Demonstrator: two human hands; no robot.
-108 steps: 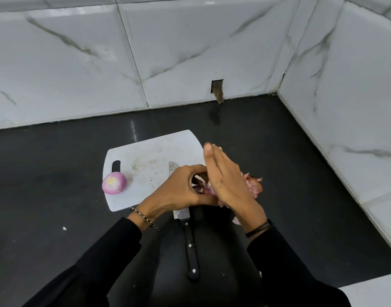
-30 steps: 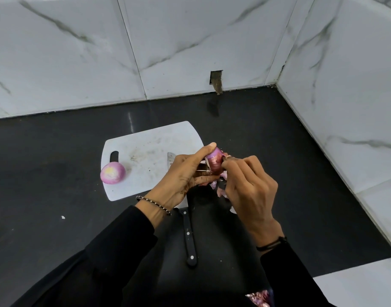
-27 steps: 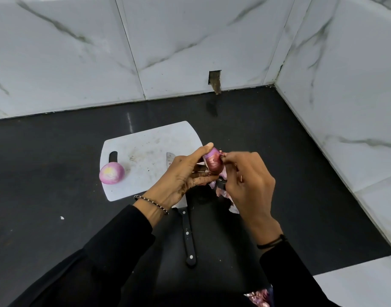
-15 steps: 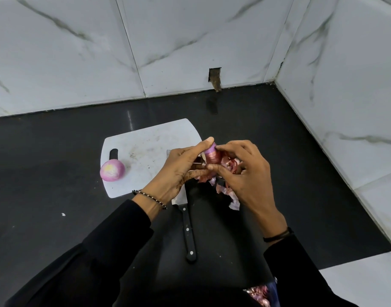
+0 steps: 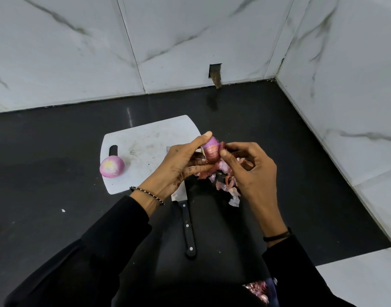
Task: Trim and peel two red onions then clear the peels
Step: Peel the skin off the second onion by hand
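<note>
Two red onions are in view. Far left, one peeled onion (image 5: 112, 166), smooth, round, pink with a pale yellow cut face, sits on the near left corner of a single white cutting board (image 5: 145, 142), a flat scuffed slab with rounded corners and a handle slot, lying on the glossy black counter (image 5: 46, 138). One knife (image 5: 188, 227) lies at the board's right edge, blade partly under the left wrist, its black riveted handle pointing toward the person. The left hand (image 5: 179, 167) is curled around the second onion (image 5: 212, 150), thumb on top and fingers beneath, holding it above the counter just right of the board. That onion has papery, streaked purple skin. The right hand (image 5: 249, 173) touches it, thumb pressed on its side, fingers loosely bent. Below the hands lies one heap of thin, curled pink peels (image 5: 227, 185) on the counter.
</note>
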